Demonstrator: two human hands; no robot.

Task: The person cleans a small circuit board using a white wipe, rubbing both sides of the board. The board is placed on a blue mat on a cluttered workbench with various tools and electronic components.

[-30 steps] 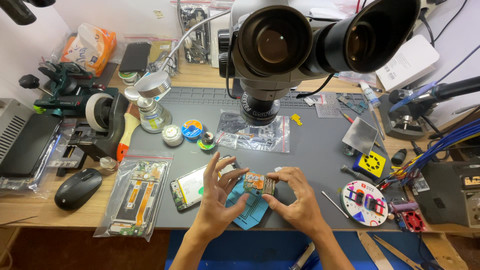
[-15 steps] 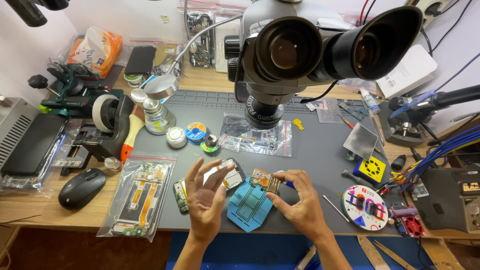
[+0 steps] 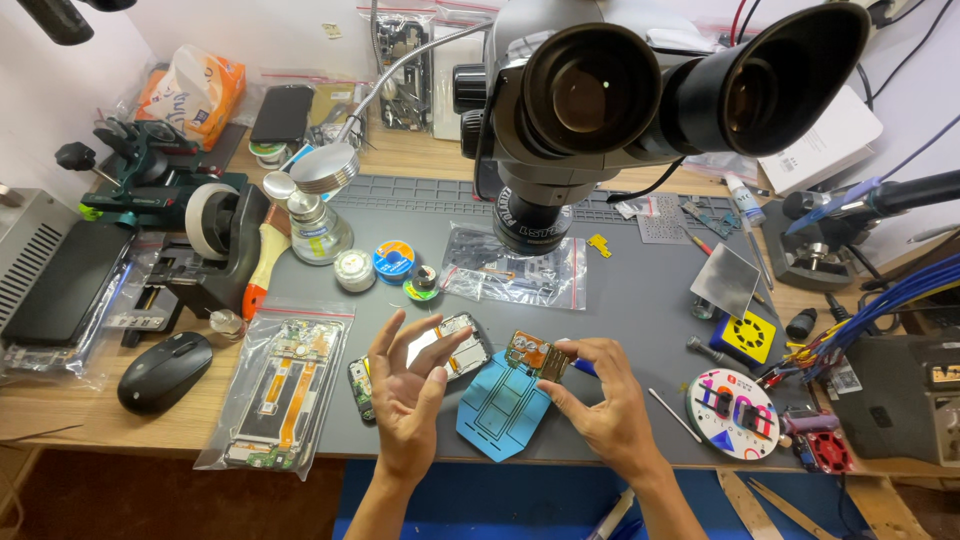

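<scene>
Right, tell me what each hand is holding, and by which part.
The right hand pinches a small orange-brown circuit board by its right edge, above the blue mat. The left hand is open and holds nothing.

An electronics repair workshop: a microscope (image 3: 640,110) looms at twelve o'clock over a grey work mat (image 3: 640,300), with bagged phone parts (image 3: 285,390) at eight o'clock and bundled wires (image 3: 890,300) at three o'clock.

microscope (image 3: 640,110) | black mouse (image 3: 165,371) | tape dispenser (image 3: 222,245) | bagged phone frame (image 3: 282,392)
</scene>
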